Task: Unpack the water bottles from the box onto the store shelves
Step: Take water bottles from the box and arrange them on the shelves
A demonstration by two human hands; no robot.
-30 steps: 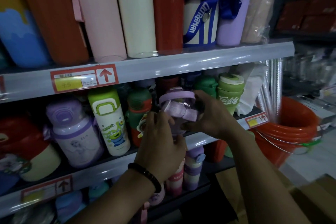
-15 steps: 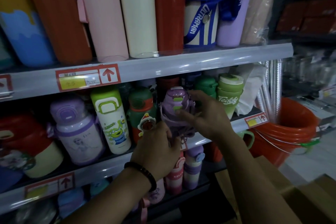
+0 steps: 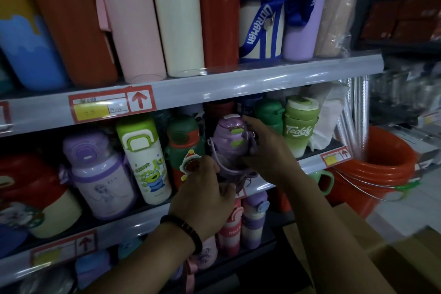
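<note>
On the middle shelf (image 3: 152, 218), far left, I see a red-and-cream bottle (image 3: 35, 198), then a lilac bottle (image 3: 100, 174) and a white bottle (image 3: 143, 157) with a green lid. Next stands a green-and-red bottle (image 3: 181, 141). My left hand (image 3: 202, 198), a dark bracelet (image 3: 186, 229) at the wrist, grips the lower part of the purple bottle (image 3: 231, 136), fingers curled around its strap. The purple bottle sits at the shelf's front edge, between the green-and-red bottle and a dark green bottle (image 3: 268, 110). My right hand (image 3: 267, 150) clasps its right side, fingertips at the lid. Further right stands a green Teddy cup (image 3: 299, 126). An orange bucket (image 3: 379, 174) sits beyond the shelf end.
</note>
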